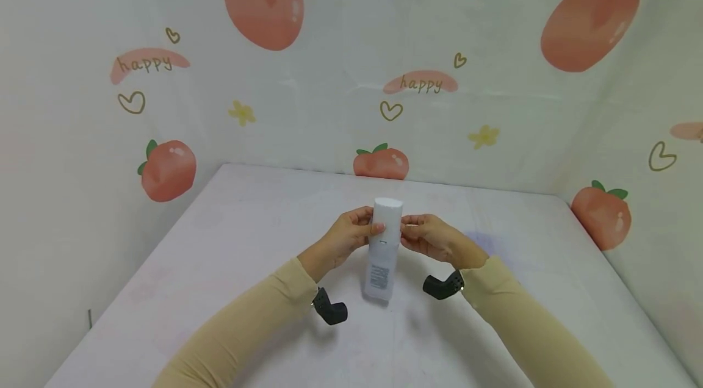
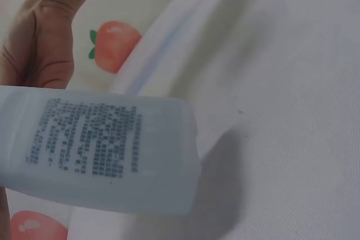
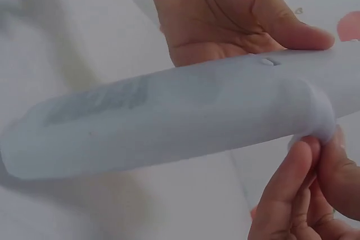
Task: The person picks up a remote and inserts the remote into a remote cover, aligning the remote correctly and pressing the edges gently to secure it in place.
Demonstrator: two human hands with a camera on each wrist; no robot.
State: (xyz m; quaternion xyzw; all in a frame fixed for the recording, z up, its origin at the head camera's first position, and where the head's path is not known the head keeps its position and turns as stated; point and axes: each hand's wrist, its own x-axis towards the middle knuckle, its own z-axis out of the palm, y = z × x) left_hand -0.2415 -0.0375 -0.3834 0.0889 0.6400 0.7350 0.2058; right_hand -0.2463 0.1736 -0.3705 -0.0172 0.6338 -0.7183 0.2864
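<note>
A whitish bottle [image 1: 382, 257] with a white cap [image 1: 387, 217] stands up, slightly tilted, between the two hands in the head view. My left hand [image 1: 347, 234] grips it from the left around the cap, thumb across the front. From the other side, my right hand [image 1: 434, 239] pinches a thin curved whitish flap [image 3: 319, 111] bulging from the bottle's side, as the right wrist view shows. Dense dark print [image 2: 93, 136] covers the lower part of the bottle. The left hand's other fingers are hidden behind the bottle.
A white table [image 1: 274, 205] lies under the hands, backed by a pale curtain [image 1: 340, 58] printed with red fruit, hearts and flowers. Each wrist carries a black camera, one on the left [image 1: 331, 308] and one on the right [image 1: 443, 285].
</note>
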